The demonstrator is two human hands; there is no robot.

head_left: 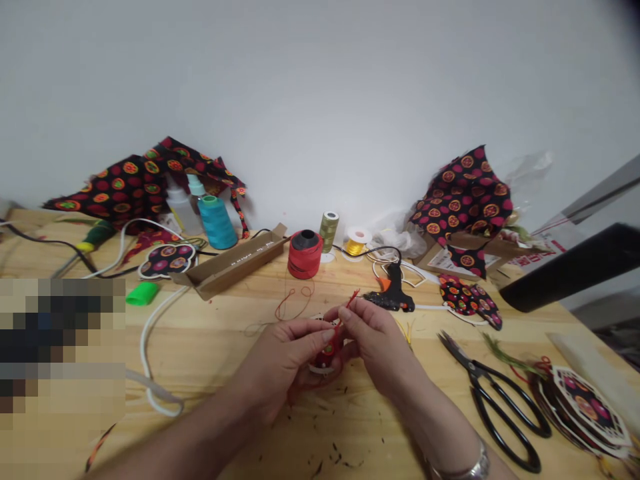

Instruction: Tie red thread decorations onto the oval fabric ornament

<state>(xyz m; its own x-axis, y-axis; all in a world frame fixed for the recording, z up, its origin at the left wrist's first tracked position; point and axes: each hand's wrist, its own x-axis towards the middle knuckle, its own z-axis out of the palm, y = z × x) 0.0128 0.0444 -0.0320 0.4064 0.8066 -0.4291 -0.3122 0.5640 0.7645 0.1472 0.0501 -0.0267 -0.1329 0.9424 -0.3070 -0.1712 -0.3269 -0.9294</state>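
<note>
My left hand point(285, 350) is closed around a small piece covered in dark, fruit-patterned fabric with a pale rim point(324, 365), held low over the table. Thumb and forefinger of my right hand point(374, 337) pinch red thread point(354, 297), whose loose end sticks up above the fingertips. The fingertips of both hands nearly meet over the piece, so part of it is hidden. Behind them stands a big red thread spool point(305, 255), with a loop of red thread point(295, 303) on the wood. A black glue gun point(395, 290) lies just beyond my right hand.
Black-handled scissors point(500, 400) and a stack of fabric-covered pieces point(590, 403) lie at right. A long cardboard box point(235, 263), blue thread cone point(217, 223) and white cable point(147, 333) are at left. Patterned cloth point(463, 197) leans by the wall. Dark scraps litter the front.
</note>
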